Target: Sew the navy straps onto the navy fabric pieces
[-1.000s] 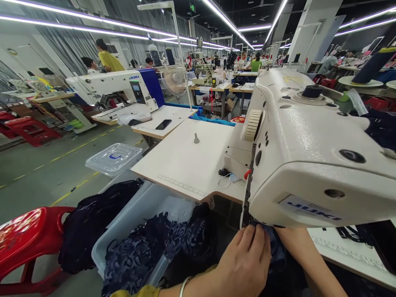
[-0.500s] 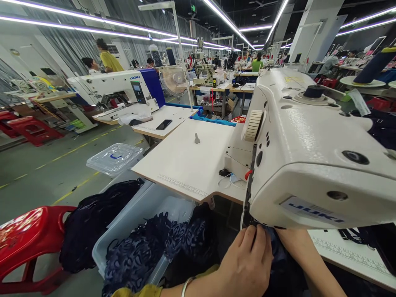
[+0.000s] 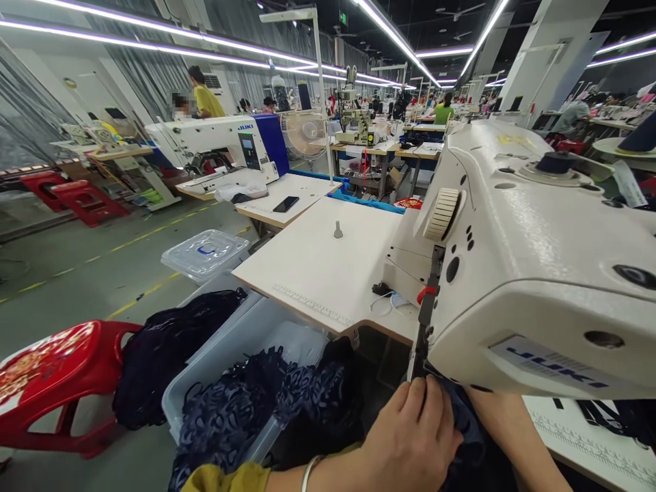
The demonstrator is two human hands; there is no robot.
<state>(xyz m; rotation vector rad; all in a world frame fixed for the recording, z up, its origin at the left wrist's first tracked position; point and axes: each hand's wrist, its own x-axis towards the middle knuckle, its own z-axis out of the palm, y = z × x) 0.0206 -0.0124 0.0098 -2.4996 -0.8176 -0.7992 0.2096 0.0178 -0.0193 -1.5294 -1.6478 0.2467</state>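
Note:
My left hand (image 3: 413, 434), with a bangle at its wrist, is closed on dark navy fabric (image 3: 467, 427) at the needle end of a white sewing machine (image 3: 533, 273). Its fingertips are bent together close under the machine's head, right by the presser area. From the right, my right forearm (image 3: 517, 437) reaches in below the machine head. That hand and its fingers are hidden behind the head and the fabric. The cloth hangs down between my arms, and its stitched part is out of sight.
A clear plastic bin (image 3: 177, 403) of navy straps stands at the left, near a dark bundle (image 3: 169, 355) and a red stool (image 3: 66, 383). The white table (image 3: 318, 266) carries a small grey peg (image 3: 338, 229). A phone (image 3: 285, 203) lies beyond, before another machine (image 3: 220, 147).
The view has turned slightly left, so the scene sits farther right. My left hand stays at the needle end on the fabric, and a little more cloth shows beside it.

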